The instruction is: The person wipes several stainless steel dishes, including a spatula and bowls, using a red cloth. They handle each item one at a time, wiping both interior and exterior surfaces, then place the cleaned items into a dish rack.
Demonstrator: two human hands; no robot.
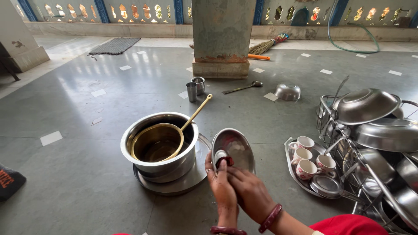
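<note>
The left hand (222,185) holds a small steel bowl (235,150) upright in its grip, while the right hand (250,191) grips a scrubber (224,162) inside it, beside a big pot (159,146).

The small steel bowl (233,150) in the grip of the left hand (222,187) is polished metal, its inside dulled by a wet film. Just left of the grip, the big pot (159,146) is brushed steel, and its ladle (163,137) looks brassy. Right of it, the cups (307,163) are glossy glazed ceramic. The floor (78,130) is smooth, faintly shiny stone.
</note>
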